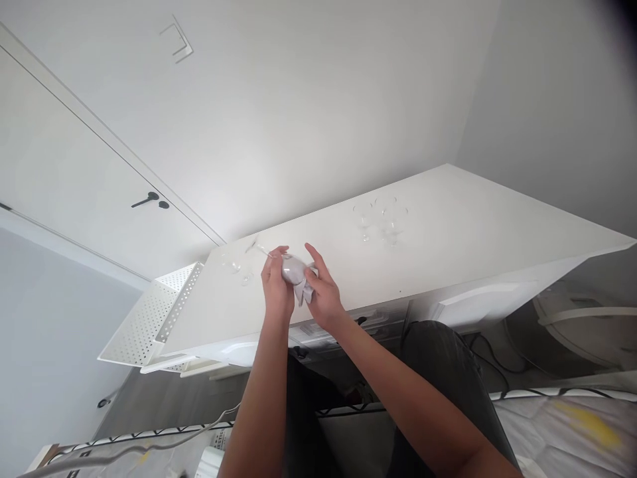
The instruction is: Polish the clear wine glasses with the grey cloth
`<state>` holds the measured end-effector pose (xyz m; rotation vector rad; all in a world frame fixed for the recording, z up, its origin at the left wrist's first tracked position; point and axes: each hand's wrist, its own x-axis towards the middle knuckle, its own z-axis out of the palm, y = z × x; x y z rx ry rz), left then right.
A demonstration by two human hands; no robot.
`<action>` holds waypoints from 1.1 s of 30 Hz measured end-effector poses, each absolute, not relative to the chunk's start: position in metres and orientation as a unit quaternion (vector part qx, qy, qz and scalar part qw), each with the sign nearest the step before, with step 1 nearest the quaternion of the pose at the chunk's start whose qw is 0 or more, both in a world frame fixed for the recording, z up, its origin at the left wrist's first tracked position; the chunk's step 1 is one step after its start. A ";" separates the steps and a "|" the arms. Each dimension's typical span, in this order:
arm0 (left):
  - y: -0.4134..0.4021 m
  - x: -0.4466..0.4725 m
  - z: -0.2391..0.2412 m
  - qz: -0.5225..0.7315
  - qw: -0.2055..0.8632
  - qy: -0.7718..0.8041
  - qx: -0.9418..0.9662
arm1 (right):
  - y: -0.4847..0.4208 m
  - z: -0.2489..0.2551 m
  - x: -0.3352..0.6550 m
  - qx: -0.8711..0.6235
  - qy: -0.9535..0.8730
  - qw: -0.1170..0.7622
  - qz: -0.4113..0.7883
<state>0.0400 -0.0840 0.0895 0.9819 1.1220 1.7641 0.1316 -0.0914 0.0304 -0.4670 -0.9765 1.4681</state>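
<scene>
Above the white table, my left hand (277, 277) is closed around the bowl of a wine glass (292, 268), close to where the stem begins. The glass lies tilted on its side, its stem and foot pointing up and to the left. A pale grey cloth (302, 292) is stuffed into the bowl and hangs from its mouth. My right hand (322, 289) grips this cloth at the rim, thumb pressed on it and index finger stretched out. Part of the rim is hidden by the cloth and fingers.
Several clear stemmed glasses (393, 216) stand right of centre on the white table (472, 226); more glasses (245, 273) are at its left. A white perforated rack (139, 325) adjoins the table's left end. A bed (562, 425) lies behind my legs.
</scene>
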 end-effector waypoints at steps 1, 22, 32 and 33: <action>-0.085 0.040 0.090 0.682 0.397 0.482 0.381 | -0.089 0.028 0.134 -0.214 -0.464 0.617 0.599; -0.084 0.036 0.081 0.701 0.506 0.426 0.267 | -0.093 0.031 0.136 -0.202 -0.602 0.564 0.527; -0.081 0.032 0.070 0.668 0.464 0.492 0.311 | -0.084 0.021 0.137 -0.266 -0.599 0.588 0.474; -0.082 0.033 0.071 0.666 0.498 0.476 0.287 | -0.083 0.020 0.136 -0.253 -0.635 0.580 0.444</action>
